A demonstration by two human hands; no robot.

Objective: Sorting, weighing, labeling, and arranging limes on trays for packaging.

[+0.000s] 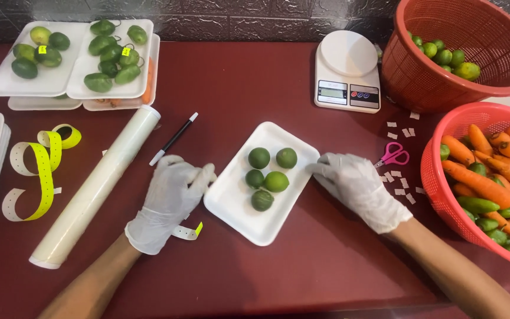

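Foam tray (pixel 240 204) with five limes (pixel 267 171) sits mid-tabletop, light and bendy; left hand (pixel 169 201) and right hand (pixel 355 186), gloved and loosely open, touch its opposite edges – best supported underneath

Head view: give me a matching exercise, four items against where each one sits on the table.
Things:
1. scissors
2. kitchen scale
3. roll of cling film
4. pen

Places:
A. left of the left hand
B. between the right hand and the carrot basket
C. above the left hand, right of the roll's top end
D. at the table's back edge, beside the lime basket

Pairs: 1-B, 2-D, 3-A, 4-C
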